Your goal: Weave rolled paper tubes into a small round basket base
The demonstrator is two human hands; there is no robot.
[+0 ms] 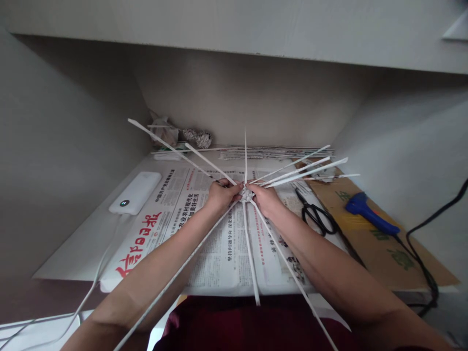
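Observation:
Between my hands is a small woven paper piece point(246, 194), with several long white rolled-paper sticks point(249, 248) radiating out from it in all directions. My left hand point(222, 193) pinches its left edge, thumb on top and fingers curled beneath. On the other side my right hand point(265, 199) grips the right edge, its thumb close to the left one. Some sticks fan out past the right hand toward the back, and others run down over my lap. The undersides of both hands are hidden. The piece is held above the newspaper point(215, 243).
Black scissors point(316, 217) lie right of my right hand. A blue glue gun point(371, 213) with a black cord rests on cardboard point(395, 248). A white power bank point(135, 192) sits at left. Paper sticks point(274, 153) are stacked along the back, beside a plastic bag point(164, 130).

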